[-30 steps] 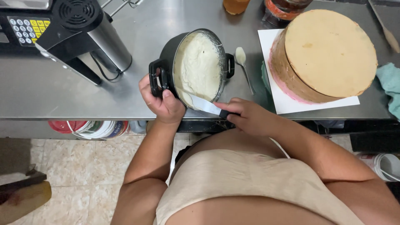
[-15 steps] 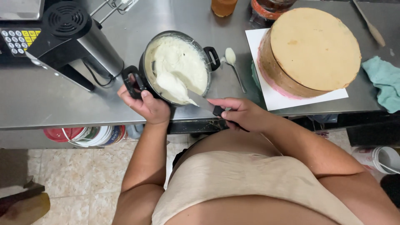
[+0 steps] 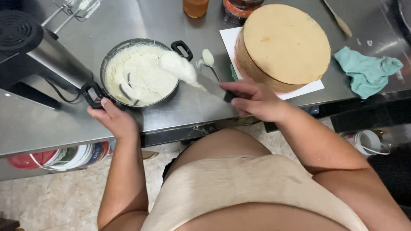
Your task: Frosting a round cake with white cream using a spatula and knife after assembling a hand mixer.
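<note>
A black pot (image 3: 112, 53) of white cream stands flat on the steel counter (image 3: 51, 124). My left hand (image 3: 112, 117) sits at the pot's near handle (image 3: 92, 94), fingers curled against it. My right hand (image 3: 257, 100) grips the dark handle of a spatula (image 3: 212, 87). Its blade lifts a big lump of cream (image 3: 177, 66) over the pot's right rim. To the right a tall round tan cake (image 3: 284, 45) stands on a white board (image 3: 229, 40).
A cream-smeared spoon (image 3: 209, 60) lies between pot and cake. A black and steel appliance (image 3: 34, 55) stands at the left, a teal cloth (image 3: 368, 70) at the right. Jars (image 3: 195, 6) line the back edge. Stacked plates (image 3: 72, 156) sit under the counter.
The pot was tilted toward me and now sits flat. The spatula has come up out of the pot with a lump of cream and moved right.
</note>
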